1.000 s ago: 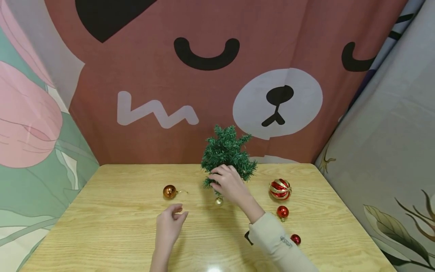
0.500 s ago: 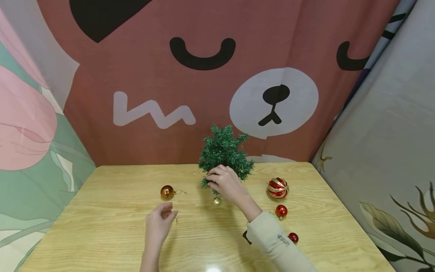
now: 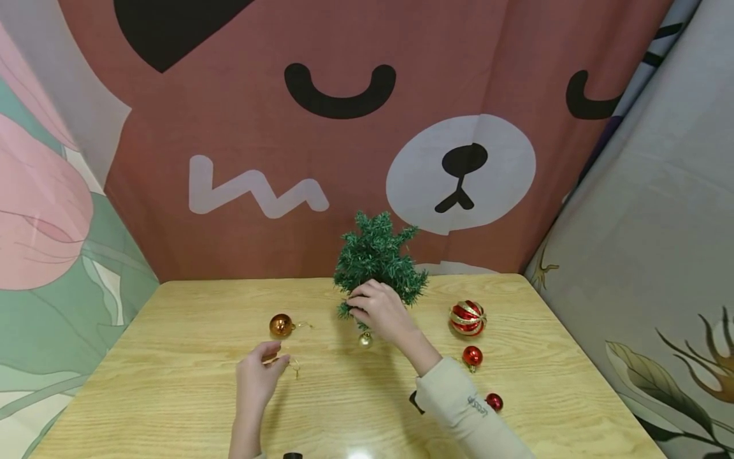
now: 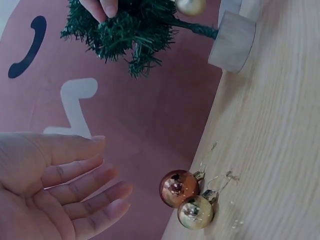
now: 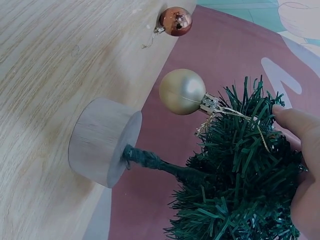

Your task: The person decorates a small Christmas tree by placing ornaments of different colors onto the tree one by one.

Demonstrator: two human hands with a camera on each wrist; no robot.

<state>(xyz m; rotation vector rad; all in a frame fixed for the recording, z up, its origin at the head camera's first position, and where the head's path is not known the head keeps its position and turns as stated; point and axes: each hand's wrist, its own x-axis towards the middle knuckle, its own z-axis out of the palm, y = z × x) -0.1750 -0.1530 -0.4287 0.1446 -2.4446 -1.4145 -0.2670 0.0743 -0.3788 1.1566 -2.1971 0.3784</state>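
Note:
A small green artificial Christmas tree (image 3: 375, 252) stands on a round pale wooden base (image 5: 97, 142). My right hand (image 3: 381, 310) grips its lower front branches, thumb and fingers among the needles. From a low branch hangs a matte gold bauble (image 5: 182, 91) on a thin gold string. My left hand (image 3: 257, 376) is over the table at left, fingers loosely bent and holding nothing. Near it lie a copper bauble (image 4: 176, 189) and a shiny gold bauble (image 4: 196, 212). In the head view the left hand hides that gold one, except for its string (image 3: 295, 367).
Right of the tree lie a red-and-gold striped ball (image 3: 467, 318), a red bauble (image 3: 473, 356) and a darker red bauble (image 3: 494, 401) beside the right sleeve (image 3: 459, 401). A patterned curtain (image 3: 258, 242) hangs behind the table (image 3: 189, 382). A black object (image 3: 292, 456) shows at the front edge.
My left hand has moved left and slightly toward me, uncovering a gold string beside it. The right hand keeps its grip on the tree. The head view has shifted slightly.

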